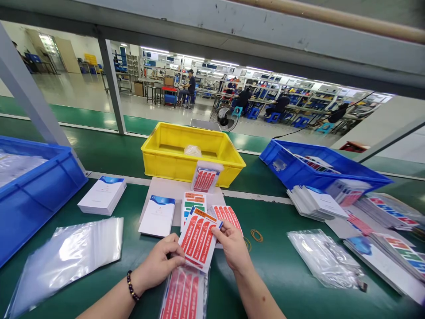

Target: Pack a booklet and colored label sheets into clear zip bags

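Between my two hands is a small set of label sheets (198, 239), the front one printed with red level labels. My right hand (234, 243) pinches its upper right corner, and my left hand (166, 257) grips the lower left edge. Just below, a clear plastic bag (182, 294) with red label sheets inside lies on the green table; whether the held sheets enter its mouth is hidden. Behind my hands are a stack of white booklets (157, 215), a pile of multicoloured label sheets (193, 204) and a fan of red label sheets (229, 217).
A yellow bin (192, 166) stands at the back, with a filled clear packet (206, 177) against it. Blue bins (43, 186) flank both sides. Clear bags (73, 252), more booklets (102, 195) and rubber bands (256, 235) lie around. Overhead runs a metal beam (212, 26).
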`<state>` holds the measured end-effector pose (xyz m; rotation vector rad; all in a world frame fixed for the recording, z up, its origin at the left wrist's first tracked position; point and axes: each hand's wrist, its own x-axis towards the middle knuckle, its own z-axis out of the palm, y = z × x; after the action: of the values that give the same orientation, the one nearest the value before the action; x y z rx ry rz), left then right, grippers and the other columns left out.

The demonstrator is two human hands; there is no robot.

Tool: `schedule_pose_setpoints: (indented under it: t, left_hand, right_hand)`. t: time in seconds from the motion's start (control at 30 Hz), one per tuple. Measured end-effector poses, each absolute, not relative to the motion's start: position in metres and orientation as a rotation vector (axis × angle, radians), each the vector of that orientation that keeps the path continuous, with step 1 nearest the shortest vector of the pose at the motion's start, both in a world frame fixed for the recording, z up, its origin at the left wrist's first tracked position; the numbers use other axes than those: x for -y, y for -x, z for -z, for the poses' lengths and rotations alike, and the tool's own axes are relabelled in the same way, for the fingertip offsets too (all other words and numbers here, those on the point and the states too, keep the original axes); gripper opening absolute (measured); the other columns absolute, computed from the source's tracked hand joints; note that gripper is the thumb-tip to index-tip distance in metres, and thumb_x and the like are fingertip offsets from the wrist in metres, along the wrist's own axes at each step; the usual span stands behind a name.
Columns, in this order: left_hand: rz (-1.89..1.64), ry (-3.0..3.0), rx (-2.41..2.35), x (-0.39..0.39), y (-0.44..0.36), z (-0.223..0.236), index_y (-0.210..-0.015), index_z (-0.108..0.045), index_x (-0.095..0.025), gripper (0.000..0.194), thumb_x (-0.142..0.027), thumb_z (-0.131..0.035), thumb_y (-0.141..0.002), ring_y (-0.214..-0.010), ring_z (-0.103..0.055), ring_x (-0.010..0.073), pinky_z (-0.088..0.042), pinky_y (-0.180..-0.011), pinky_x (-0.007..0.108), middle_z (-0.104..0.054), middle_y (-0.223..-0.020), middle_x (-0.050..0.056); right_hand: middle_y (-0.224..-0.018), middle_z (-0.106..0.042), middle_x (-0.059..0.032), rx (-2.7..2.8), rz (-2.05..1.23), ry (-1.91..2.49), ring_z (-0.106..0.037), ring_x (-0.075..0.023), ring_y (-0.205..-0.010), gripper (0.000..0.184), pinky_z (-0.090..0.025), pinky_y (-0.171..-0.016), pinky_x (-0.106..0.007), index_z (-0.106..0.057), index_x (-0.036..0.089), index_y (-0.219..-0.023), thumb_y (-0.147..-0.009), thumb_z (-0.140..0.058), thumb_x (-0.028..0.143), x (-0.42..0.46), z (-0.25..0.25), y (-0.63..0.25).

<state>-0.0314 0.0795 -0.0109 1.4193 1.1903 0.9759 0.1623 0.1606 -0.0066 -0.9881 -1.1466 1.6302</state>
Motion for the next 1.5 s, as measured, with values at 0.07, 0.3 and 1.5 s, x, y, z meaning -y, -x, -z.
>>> schedule_pose_setpoints:
  t: [0.07,0.3,1.5]
  left_hand:
    - [-0.992,-1.402,-1.179,-0.079,0.031,0.013,-0.065,-0.062,-0.016,0.018,-0.031,-0.058,-0.074,-0.077,-0.050,0.0179,-0.039,-0.073,0.029,-0.049,-0.078,0.002]
    - [-1.106,-1.283,-1.162,-0.077,0.029,0.018,-0.066,-0.061,-0.016,0.023,-0.037,-0.058,-0.075,-0.077,-0.048,0.0174,-0.039,-0.069,0.028,-0.047,-0.084,0.003]
    - [-1.065,-1.110,-1.257,-0.078,0.024,0.011,-0.061,-0.052,-0.016,0.019,-0.032,-0.059,-0.068,-0.061,-0.049,0.0135,-0.040,-0.059,0.026,-0.054,-0.063,-0.001]
  right_hand:
    - [-0.079,-0.070,-0.0034,1.185,-1.662,0.970,-0.066,-0.0209,-0.074,0.032,-0.052,-0.067,-0.032,-0.060,0.019,-0.083,-0.063,-0.075,0.038,-0.158,0.008,-0.160]
    - [-0.078,-0.064,-0.0033,1.647,-1.558,0.950,-0.060,-0.0174,-0.072,0.022,-0.047,-0.067,-0.030,-0.063,0.020,-0.086,-0.075,-0.063,0.039,-0.147,0.004,-0.157]
    - [-0.064,-0.055,0.0007,2.078,-1.332,1.043,-0.050,-0.0125,-0.062,0.012,-0.040,-0.059,-0.023,-0.054,0.017,-0.060,-0.071,-0.053,0.014,-0.133,-0.005,-0.142]
